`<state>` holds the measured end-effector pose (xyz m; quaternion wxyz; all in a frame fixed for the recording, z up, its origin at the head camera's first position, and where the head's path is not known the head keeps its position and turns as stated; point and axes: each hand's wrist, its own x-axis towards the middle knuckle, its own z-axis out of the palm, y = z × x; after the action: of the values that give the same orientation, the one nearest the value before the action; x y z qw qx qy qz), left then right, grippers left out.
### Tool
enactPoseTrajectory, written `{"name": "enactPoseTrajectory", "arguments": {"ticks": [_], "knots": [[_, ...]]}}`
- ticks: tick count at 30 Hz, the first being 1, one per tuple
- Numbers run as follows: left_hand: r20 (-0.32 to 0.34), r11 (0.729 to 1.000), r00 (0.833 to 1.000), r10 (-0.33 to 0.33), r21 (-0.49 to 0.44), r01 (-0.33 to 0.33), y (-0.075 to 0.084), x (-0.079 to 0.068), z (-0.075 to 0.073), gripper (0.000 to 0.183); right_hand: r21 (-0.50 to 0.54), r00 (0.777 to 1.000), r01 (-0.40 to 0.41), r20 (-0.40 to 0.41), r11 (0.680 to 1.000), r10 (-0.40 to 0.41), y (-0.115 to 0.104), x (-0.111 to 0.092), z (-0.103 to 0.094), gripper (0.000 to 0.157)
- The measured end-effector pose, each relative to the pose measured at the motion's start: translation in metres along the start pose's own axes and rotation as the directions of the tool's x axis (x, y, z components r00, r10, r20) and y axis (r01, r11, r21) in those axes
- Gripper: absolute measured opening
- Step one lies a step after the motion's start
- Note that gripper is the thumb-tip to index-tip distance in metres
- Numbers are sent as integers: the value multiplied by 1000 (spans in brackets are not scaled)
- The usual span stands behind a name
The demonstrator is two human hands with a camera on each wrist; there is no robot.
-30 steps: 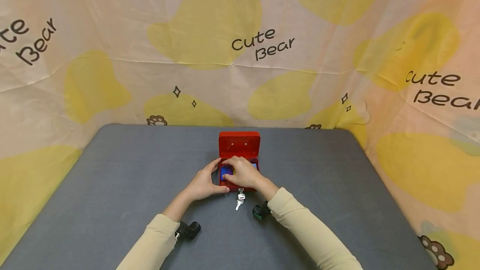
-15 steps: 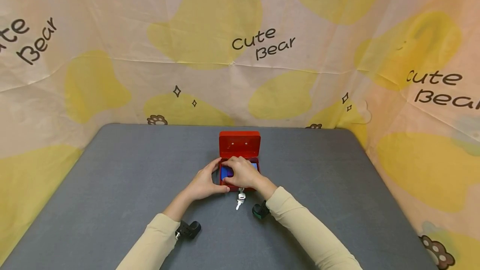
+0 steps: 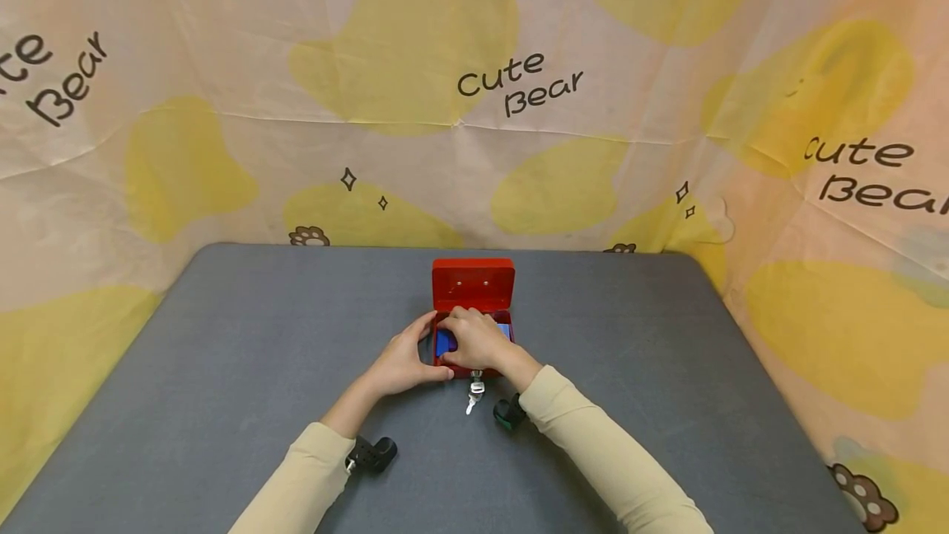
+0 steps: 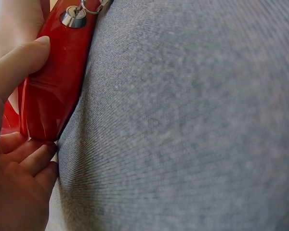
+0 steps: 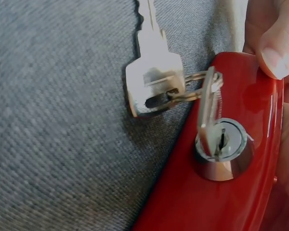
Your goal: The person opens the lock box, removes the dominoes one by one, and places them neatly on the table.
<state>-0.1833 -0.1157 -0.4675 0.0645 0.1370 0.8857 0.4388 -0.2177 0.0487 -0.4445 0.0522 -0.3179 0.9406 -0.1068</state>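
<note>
A small red cash box (image 3: 444,369) stands on the table with its lid (image 3: 473,278) raised. My left hand (image 3: 403,363) holds its left end: the thumb presses the front wall, and the fingertips lie along the side in the left wrist view. Over the box, my right hand (image 3: 478,342) reaches in with bent fingers and thumb pointing left. A blue piece (image 3: 442,342) shows beside them, and a lighter blue piece (image 3: 505,330) shows at the right. I cannot tell whether the right fingers grip anything. One key (image 5: 209,113) sits in the front lock (image 5: 229,144); a second key (image 5: 154,79) hangs from its ring.
The grey table (image 3: 296,311) extends around the box. A patterned cloth (image 3: 415,64) hangs behind it and at both sides. Black wrist-worn devices, one at the left wrist (image 3: 374,456) and one at the right (image 3: 508,413), stick out below the forearms.
The right hand has shifted slightly left inside the box, and its wrist and sleeve have moved left too. A bit of yellow seen by its thumb earlier is hidden. The left hand stays put.
</note>
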Motion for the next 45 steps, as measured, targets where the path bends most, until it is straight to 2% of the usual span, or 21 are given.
{"name": "enactPoseTrajectory", "arguments": {"ticks": [10,20,31,36,45], "knots": [[-6,1000,1000,-9,9,9,-2,0,1,95,20,1000,0,11,1000,0,-2,-1,-2,50],[-6,1000,1000,0,-3,0,-1,-1,0,95,31,999,30,-29,999,-30,-1,-1,0,45],[-8,1000,1000,2,-5,-2,-3,0,1,95,127,996,82,-32,989,-79,5,-4,1,45],[-7,1000,1000,4,-13,-4,-3,-1,0,95,176,998,67,-18,982,-65,6,-7,0,46],[-2,1000,1000,-18,2,18,-3,0,1,94,179,995,100,-24,979,-97,8,-10,-5,46]]}}
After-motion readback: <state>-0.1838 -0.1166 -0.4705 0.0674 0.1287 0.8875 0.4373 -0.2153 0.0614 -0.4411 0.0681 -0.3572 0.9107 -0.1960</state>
